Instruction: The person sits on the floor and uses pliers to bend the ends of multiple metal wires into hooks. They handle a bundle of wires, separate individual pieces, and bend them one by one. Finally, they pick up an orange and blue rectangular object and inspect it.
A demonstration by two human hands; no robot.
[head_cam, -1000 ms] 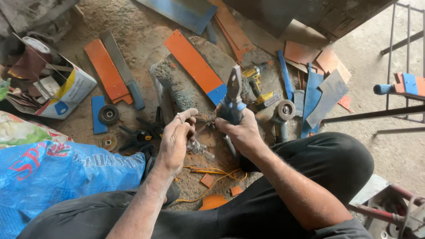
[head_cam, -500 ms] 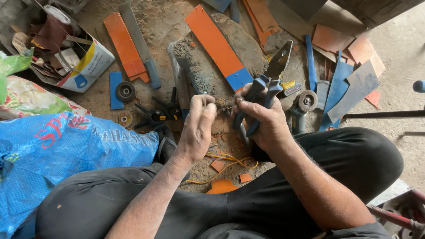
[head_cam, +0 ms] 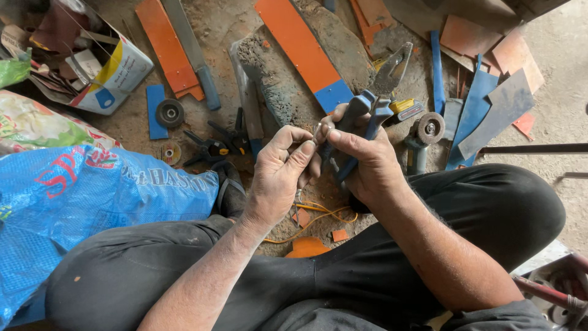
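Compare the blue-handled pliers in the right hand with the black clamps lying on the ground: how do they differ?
The blue-handled pliers are lifted off the ground in the right hand, jaws up and open; the black clamps lie flat on the dirt, untouched. The pliers have blue grips and bare grey metal jaws; the clamps are black with small yellow spots. Both are two-handled squeeze tools.

Pliers in right hand, sack far left.
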